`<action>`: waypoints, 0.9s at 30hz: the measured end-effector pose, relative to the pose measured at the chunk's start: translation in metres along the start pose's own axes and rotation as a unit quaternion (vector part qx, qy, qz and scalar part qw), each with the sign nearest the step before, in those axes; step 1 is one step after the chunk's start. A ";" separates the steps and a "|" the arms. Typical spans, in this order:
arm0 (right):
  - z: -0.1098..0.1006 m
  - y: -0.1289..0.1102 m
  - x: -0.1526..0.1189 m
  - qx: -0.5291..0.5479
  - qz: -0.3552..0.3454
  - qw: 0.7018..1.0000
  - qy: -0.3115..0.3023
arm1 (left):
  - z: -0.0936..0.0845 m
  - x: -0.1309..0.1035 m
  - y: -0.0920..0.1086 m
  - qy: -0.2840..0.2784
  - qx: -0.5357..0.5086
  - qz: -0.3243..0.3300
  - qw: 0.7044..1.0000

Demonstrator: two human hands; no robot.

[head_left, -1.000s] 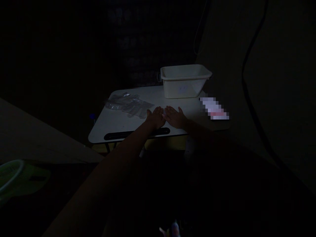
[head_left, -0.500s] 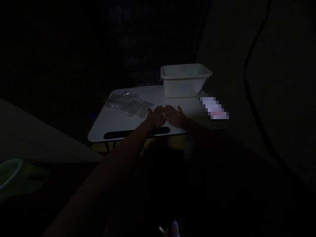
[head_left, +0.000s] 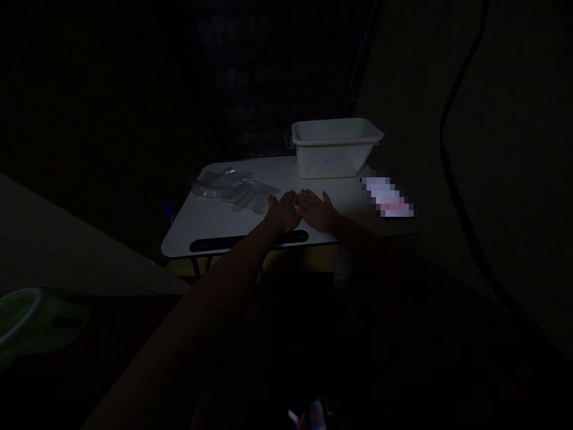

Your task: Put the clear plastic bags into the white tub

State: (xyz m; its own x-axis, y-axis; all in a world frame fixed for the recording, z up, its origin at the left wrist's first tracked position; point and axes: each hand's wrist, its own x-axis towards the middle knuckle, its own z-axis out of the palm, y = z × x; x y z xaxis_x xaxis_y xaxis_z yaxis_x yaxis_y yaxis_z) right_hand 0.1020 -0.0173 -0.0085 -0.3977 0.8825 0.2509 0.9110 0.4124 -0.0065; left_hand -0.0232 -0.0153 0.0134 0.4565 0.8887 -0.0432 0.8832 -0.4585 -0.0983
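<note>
My left hand (head_left: 283, 213) lies flat, palm down, on the white folding table (head_left: 215, 222), fingers stretched out and holding nothing. Beside it my right hand (head_left: 317, 212) rests the same way, its fingertips meeting those of the left. A crumpled clear plastic bag (head_left: 242, 190) is spread on the tabletop just left of my left hand. Behind my hands stands a cream plastic tub (head_left: 333, 160) with side clips. To the right of my right hand lies a flat, bright object (head_left: 388, 197), blurred out by large pixels.
A dark slot (head_left: 215, 243) runs along the table's front edge. At the lower left is a green basket (head_left: 54, 325) with a pale rim. A dark cable (head_left: 456, 179) hangs down the right wall. The room is very dim, with a brick wall (head_left: 255, 77) behind.
Both hands keep their place on the table. The view has shifted very slightly; nothing else has visibly moved.
</note>
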 end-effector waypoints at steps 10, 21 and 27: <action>-0.002 0.006 -0.002 -0.003 -0.006 1.000 -0.018 | 0.005 0.003 0.002 0.006 -0.002 0.017 1.000; -0.004 0.004 -0.007 0.015 0.001 0.999 -0.028 | 0.003 0.003 0.006 -0.018 0.002 0.022 1.000; -0.004 0.006 -0.006 -0.005 0.003 1.000 -0.013 | 0.000 0.001 0.008 -0.007 0.001 0.014 1.000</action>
State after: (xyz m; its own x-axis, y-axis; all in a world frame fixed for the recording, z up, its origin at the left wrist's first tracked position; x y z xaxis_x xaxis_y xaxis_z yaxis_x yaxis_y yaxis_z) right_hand 0.1105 -0.0211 -0.0061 -0.3955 0.8904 0.2252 0.9141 0.4054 0.0022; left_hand -0.0159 -0.0185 0.0124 0.4797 0.8754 -0.0595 0.8697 -0.4834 -0.0999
